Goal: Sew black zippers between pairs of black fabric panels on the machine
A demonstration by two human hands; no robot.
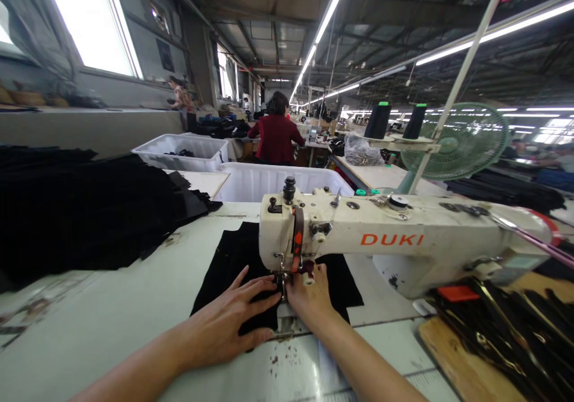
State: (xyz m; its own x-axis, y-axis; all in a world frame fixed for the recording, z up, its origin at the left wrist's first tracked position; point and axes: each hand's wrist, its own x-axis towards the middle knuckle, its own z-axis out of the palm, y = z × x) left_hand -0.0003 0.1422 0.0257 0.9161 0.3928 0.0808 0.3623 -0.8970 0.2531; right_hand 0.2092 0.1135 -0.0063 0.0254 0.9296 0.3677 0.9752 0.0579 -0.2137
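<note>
A black fabric piece (pixel 233 262) lies flat on the sewing machine bed, running under the head of the cream sewing machine (pixel 345 228). My left hand (pixel 240 306) rests on the cloth left of the presser foot (pixel 282 285), its fingers spread and holding nothing. To the right of the foot, my right hand (pixel 311 291) is curled down on the same fabric with its fingers closed near the needle. Part of its fingers is hidden behind the machine's fittings, so the exact grip is hard to make out.
A pile of black cut fabric (pixel 89 210) covers the table's left side. At right, black straps with metal parts (pixel 506 336) lie on a wooden board (pixel 461 360). White bins (pixel 282 180), thread cones (pixel 378 121) and a green fan (pixel 457 142) stand beyond. A person in dark red (pixel 277 139) sits ahead.
</note>
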